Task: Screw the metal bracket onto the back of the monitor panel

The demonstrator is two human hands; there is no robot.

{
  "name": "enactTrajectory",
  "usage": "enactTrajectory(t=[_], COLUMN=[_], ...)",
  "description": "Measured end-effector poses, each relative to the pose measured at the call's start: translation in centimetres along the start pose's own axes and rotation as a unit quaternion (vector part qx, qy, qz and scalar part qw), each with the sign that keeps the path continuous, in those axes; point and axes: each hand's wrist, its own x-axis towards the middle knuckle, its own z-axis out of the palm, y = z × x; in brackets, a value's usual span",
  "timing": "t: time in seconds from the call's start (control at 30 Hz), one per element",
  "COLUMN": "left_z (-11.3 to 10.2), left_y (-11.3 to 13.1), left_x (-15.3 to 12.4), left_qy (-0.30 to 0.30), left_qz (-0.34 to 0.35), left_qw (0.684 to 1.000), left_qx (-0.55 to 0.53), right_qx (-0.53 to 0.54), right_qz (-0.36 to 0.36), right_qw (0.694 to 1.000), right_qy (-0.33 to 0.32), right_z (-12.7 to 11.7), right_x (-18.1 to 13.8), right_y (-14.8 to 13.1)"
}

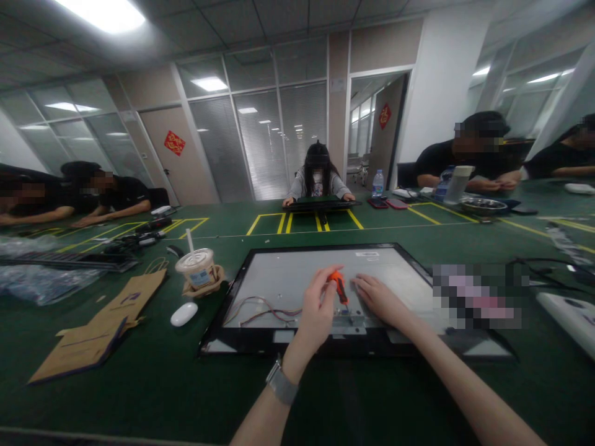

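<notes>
A flat monitor panel lies back-side up on the green table, its grey metal rear framed in black. My left hand, a watch on its wrist, is closed around an orange-handled screwdriver held tip down on a small metal bracket near the panel's front edge. My right hand rests flat on the panel just right of the screwdriver, fingers stretched out beside the bracket. Thin coloured wires run across the panel's lower left.
A lidded drink cup with a straw, a white mouse and brown paper bags lie to the left. A white device and black cables sit at the right. Other people work at the table's far and side edges.
</notes>
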Motion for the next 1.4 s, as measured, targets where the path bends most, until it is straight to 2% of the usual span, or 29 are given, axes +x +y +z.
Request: enactTrajectory(t=[0.3,0.73,0.87,1.1,1.4], left_z=[0.34,0.29,0.37,0.18,0.13], left_y=[0.14,0.18,0.31,0.27,0.31], left_x=[-0.08,-0.16,-0.13,-0.27,-0.09], left_qy=[0.056,0.043,0.051,0.033,0.074], left_qz=[0.000,0.007,0.010,0.002,0.012], left_qw=[0.998,0.999,0.998,0.999,0.996], left_qx=[0.031,0.018,0.036,0.019,0.054], right_qx=[0.008,-0.013,-0.004,0.016,0.003], right_qz=[-0.005,-0.002,0.000,0.001,-0.003], right_qw=[1.000,1.000,1.000,1.000,1.000], right_qy=[0.013,0.000,-0.007,0.003,0.002], right_z=[0.25,-0.15,-0.40,-0.25,-0.42], right_x=[-0.09,-0.02,-0.03,-0.15,-0.11], right_y=[0.22,-0.21,-0.27,-0.09,-0.17])
